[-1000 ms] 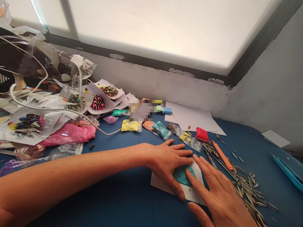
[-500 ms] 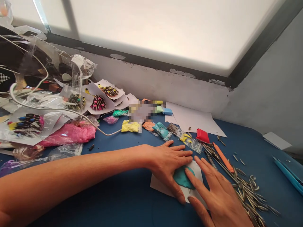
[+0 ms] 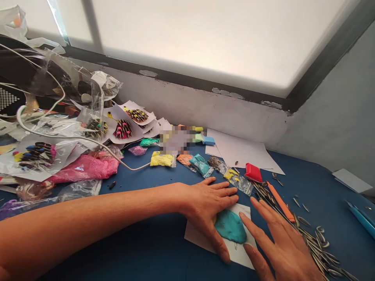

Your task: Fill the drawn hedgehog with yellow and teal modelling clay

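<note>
A flat patch of teal modelling clay [image 3: 231, 227] is spread on a small white paper [image 3: 202, 237], with a few pencil lines showing below it. My left hand [image 3: 209, 207] lies flat with spread fingers on the paper's left side, its thumb and palm edge bordering the clay. To the right, my right hand [image 3: 281, 242] hovers with fingers apart, its index fingertip close by the clay's right edge. Nothing is held in either hand. Part of the paper is hidden under my left hand.
Sunflower seeds [image 3: 320, 238] lie scattered on the right by an orange tool [image 3: 279, 201] and a red clay packet [image 3: 253, 172]. Several bagged clays, such as a yellow one [image 3: 161, 159], sit ahead. Seed-covered paper crafts [image 3: 122, 128] and a white cable [image 3: 88, 136] are at left.
My right hand has moved right, off the clay, uncovering more of it. My left hand stays on the paper. The view has shifted slightly.
</note>
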The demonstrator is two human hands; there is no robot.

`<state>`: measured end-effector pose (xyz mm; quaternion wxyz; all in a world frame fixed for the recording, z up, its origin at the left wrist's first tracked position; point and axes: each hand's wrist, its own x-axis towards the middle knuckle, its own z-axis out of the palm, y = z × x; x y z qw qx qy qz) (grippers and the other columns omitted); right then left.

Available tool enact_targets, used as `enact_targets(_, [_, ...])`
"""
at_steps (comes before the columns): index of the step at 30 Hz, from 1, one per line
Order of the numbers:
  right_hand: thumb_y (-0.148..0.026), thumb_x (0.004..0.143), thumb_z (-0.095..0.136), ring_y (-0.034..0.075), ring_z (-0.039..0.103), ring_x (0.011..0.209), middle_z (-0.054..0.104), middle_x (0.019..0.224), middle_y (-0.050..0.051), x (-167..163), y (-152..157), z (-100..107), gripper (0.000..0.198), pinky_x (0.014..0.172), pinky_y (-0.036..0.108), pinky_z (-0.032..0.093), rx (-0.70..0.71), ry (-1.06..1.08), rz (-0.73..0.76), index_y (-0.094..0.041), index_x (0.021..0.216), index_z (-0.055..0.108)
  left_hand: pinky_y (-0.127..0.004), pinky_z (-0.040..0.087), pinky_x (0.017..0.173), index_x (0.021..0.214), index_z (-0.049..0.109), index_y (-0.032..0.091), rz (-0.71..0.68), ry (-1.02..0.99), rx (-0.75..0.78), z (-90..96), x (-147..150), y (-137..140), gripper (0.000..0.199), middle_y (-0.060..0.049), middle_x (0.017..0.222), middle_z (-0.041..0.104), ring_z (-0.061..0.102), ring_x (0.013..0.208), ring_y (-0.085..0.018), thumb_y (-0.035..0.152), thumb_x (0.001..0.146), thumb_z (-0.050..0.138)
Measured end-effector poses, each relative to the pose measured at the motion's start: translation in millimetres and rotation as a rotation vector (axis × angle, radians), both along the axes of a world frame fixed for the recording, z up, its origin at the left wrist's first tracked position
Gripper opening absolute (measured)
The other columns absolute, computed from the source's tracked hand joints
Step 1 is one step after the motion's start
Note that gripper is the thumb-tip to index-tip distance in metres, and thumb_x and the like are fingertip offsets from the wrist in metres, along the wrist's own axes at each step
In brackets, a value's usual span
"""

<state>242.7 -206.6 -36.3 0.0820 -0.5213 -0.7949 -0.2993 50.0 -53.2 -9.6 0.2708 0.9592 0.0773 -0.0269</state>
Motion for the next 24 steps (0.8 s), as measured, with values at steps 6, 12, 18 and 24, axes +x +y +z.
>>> enact_targets(6, [-0.045, 0.093, 0.047, 0.035, 0.055, 0.125, 0.057, 0.136, 0.022, -2.6, 2.1, -5.0, 0.046, 0.088, 0.045, 0.054, -0.024, -0.046, 0.039, -0.018, 0.124, 0.068, -0.052, -0.004, 0.12, 0.154, 0.012, 0.009, 0.004, 0.009, -0.006, -1.3, 1.0, -0.1, 0.113, -0.01, 0.162, 0.007, -0.001, 0.15, -0.029, 0.068, 0.073, 0.063])
enact_targets(12, [-0.043, 0.094, 0.045, 0.034, 0.06, 0.12, 0.061, 0.13, 0.022, -8.6, 4.9, -1.3, 0.045, 0.084, 0.045, 0.055, -0.003, -0.041, 0.051, -0.017, 0.119, 0.071, -0.051, -0.007, 0.12, 0.154, 0.013, 0.008, 0.006, 0.016, 0.012, 0.8, 1.3, -0.2, 0.112, -0.01, 0.161, 0.008, -0.001, 0.15, -0.027, 0.067, 0.073, 0.063])
enact_targets(18, [-0.046, 0.092, 0.049, 0.034, 0.055, 0.125, 0.057, 0.137, 0.021, -15.4, 5.2, -1.0, 0.045, 0.088, 0.044, 0.053, -0.04, -0.015, 0.065, -0.018, 0.121, 0.07, -0.054, -0.004, 0.12, 0.154, 0.017, 0.01, -0.009, 0.02, 0.022, 4.8, 1.4, -1.1, 0.108, -0.012, 0.161, 0.01, 0.001, 0.15, -0.029, 0.063, 0.073, 0.066])
enact_targets(24, [-0.042, 0.095, 0.042, 0.032, 0.058, 0.123, 0.059, 0.135, 0.021, -18.8, 7.1, 4.2, 0.045, 0.084, 0.043, 0.055, -0.007, -0.021, 0.049, -0.018, 0.122, 0.07, -0.054, -0.003, 0.12, 0.154, 0.017, 0.008, -0.009, -0.004, 0.032, 2.5, 2.0, -1.2, 0.109, -0.013, 0.161, 0.012, 0.003, 0.15, -0.03, 0.064, 0.073, 0.066])
